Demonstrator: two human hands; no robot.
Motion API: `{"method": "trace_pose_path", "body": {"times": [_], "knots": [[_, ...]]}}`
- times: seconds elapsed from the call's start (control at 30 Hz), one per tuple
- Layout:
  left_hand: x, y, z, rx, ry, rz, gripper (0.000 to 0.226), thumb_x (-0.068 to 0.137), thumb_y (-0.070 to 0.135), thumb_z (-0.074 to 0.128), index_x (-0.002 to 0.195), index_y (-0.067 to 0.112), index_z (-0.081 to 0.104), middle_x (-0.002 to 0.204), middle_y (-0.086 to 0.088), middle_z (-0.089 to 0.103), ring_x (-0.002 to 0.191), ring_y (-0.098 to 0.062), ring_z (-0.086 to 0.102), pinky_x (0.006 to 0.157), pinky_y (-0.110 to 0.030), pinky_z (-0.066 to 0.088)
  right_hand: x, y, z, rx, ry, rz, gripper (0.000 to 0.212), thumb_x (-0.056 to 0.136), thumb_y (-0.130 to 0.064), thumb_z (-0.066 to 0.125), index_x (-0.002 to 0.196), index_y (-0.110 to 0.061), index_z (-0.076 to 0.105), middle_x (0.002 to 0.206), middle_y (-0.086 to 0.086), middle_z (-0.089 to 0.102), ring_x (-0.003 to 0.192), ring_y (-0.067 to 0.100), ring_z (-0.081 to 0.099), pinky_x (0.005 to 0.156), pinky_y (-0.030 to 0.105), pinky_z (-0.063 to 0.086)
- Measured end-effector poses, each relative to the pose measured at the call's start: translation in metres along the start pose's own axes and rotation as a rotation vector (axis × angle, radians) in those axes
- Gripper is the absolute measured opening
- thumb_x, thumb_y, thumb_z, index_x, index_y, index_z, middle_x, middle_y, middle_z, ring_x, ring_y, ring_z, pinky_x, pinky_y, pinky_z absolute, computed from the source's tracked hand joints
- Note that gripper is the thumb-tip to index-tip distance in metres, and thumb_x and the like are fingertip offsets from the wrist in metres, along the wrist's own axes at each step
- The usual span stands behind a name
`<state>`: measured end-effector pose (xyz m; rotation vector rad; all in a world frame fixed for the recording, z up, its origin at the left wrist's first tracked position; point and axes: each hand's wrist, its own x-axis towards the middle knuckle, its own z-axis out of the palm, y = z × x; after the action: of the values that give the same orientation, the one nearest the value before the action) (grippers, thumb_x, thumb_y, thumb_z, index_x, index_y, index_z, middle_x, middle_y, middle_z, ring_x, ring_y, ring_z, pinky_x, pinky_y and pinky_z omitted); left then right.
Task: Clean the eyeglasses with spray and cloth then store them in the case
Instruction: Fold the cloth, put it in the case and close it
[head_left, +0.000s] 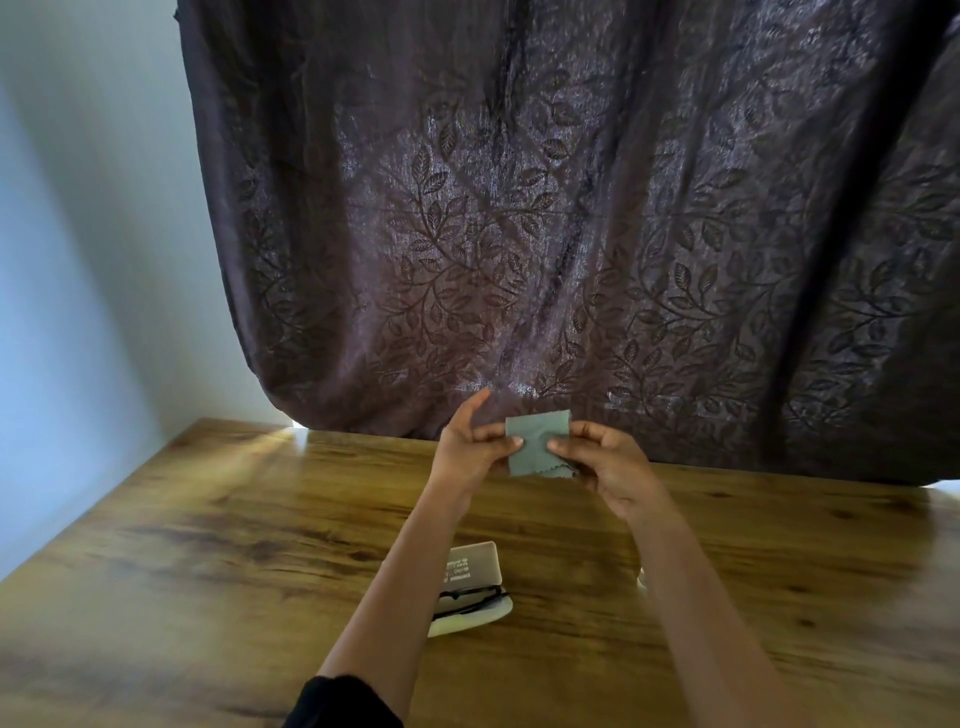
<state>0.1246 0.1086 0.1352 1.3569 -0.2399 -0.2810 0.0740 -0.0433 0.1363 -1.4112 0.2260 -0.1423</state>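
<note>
Above the brown wooden tabletop (208, 545), left hand (470, 447) and right hand (605, 462) hold the small grey-green cloth (537, 444) in a fingertip grip, so it may slip.

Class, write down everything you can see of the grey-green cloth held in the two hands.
The cloth is a small, roughly square piece of grey-green, soft-looking fabric with a zigzag-cut lower edge. It is held up, spread fairly flat and facing the camera, above the wooden table and in front of the dark curtain. The left hand pinches its left edge, the right hand its right edge; nothing else touches it.
</note>
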Motion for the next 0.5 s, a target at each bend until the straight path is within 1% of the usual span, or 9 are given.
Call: {"method": "trace_pose_path", "body": {"times": [0.07,0.13,0.17,0.2,0.27,0.33,0.37,0.43,0.5], "knots": [[0.0028,-0.0005,-0.0014,0.163,-0.004,0.106,0.084,0.080,-0.008,0.062,0.147,0.020,0.021,0.091,-0.003,0.070,0.082,-0.004,0.066,0.079,-0.027,0.056,0.0025,0.0016,-0.0020,-0.001,0.001,-0.029,0.024,0.074,0.005,0.068,0.094,-0.007,0.064,0.077,0.001,0.068,0.063,0.007,0.066,0.049,0.015,0.050],[0.0035,-0.0014,-0.0022,0.298,-0.032,0.216,0.086,0.082,-0.004,0.063,0.147,0.027,0.016,0.099,-0.006,0.072,0.096,-0.011,0.066,0.095,-0.039,0.050,0.0040,0.0023,-0.0027,-0.019,-0.010,-0.078,0.025,0.075,0.008,0.065,0.091,-0.012,0.065,0.074,-0.002,0.069,0.065,0.007,0.066,0.050,0.014,0.050],[0.0033,-0.0028,-0.0023,0.342,-0.046,0.275,0.086,0.083,-0.003,0.062,0.146,0.030,0.016,0.101,-0.007,0.072,0.100,-0.014,0.065,0.097,-0.043,0.047,0.0045,0.0028,-0.0030,-0.035,-0.023,-0.107,0.027,0.077,0.009,0.063,0.088,-0.015,0.066,0.075,-0.003,0.069,0.067,0.007,0.065,0.052,0.015,0.051],[0.0030,-0.0043,-0.0025,0.378,-0.049,0.328,0.085,0.083,-0.004,0.061,0.145,0.034,0.017,0.102,-0.006,0.072,0.102,-0.015,0.065,0.098,-0.043,0.047,0.0050,0.0036,-0.0032,-0.044,-0.033,-0.131,0.028,0.079,0.010,0.059,0.086,-0.016,0.067,0.076,-0.003,0.069,0.068,0.008,0.065,0.054,0.016,0.052],[-0.0003,-0.0059,-0.0033,0.437,-0.060,0.431,0.082,0.085,-0.007,0.056,0.140,0.042,0.022,0.101,-0.001,0.073,0.101,-0.016,0.066,0.097,-0.041,0.048,0.0048,0.0048,-0.0033,-0.048,-0.036,-0.159,0.033,0.083,0.013,0.051,0.078,-0.016,0.067,0.072,-0.005,0.070,0.064,0.006,0.064,0.052,0.015,0.051],[-0.0032,-0.0065,-0.0043,0.434,-0.103,0.509,0.078,0.085,-0.010,0.052,0.135,0.046,0.030,0.099,0.003,0.073,0.097,-0.026,0.067,0.091,-0.045,0.050,0.0053,0.0065,-0.0040,-0.049,-0.027,-0.173,0.038,0.084,0.015,0.048,0.070,-0.015,0.066,0.069,-0.004,0.070,0.060,0.006,0.063,0.049,0.015,0.049],[-0.0031,-0.0066,-0.0048,0.402,-0.122,0.521,0.075,0.085,-0.011,0.051,0.133,0.044,0.035,0.099,0.001,0.073,0.097,-0.027,0.066,0.089,-0.045,0.051,0.0056,0.0074,-0.0044,-0.046,-0.023,-0.177,0.038,0.085,0.014,0.048,0.068,-0.015,0.066,0.071,-0.002,0.070,0.061,0.007,0.063,0.050,0.015,0.049],[-0.0025,-0.0074,-0.0050,0.296,-0.133,0.510,0.065,0.085,-0.012,0.051,0.129,0.036,0.043,0.102,-0.002,0.072,0.103,-0.020,0.065,0.090,-0.036,0.051,0.0056,0.0082,-0.0045,-0.032,-0.010,-0.182,0.036,0.085,0.013,0.048,0.066,-0.013,0.064,0.078,0.002,0.068,0.066,0.009,0.062,0.052,0.015,0.050],[-0.0033,-0.0061,-0.0043,0.169,-0.112,0.452,0.052,0.088,-0.008,0.050,0.125,0.028,0.049,0.105,-0.002,0.069,0.105,-0.017,0.062,0.090,-0.031,0.050,0.0057,0.0073,-0.0038,-0.019,-0.004,-0.185,0.033,0.085,0.013,0.048,0.067,-0.011,0.063,0.082,0.004,0.067,0.067,0.011,0.061,0.052,0.015,0.050]]}}
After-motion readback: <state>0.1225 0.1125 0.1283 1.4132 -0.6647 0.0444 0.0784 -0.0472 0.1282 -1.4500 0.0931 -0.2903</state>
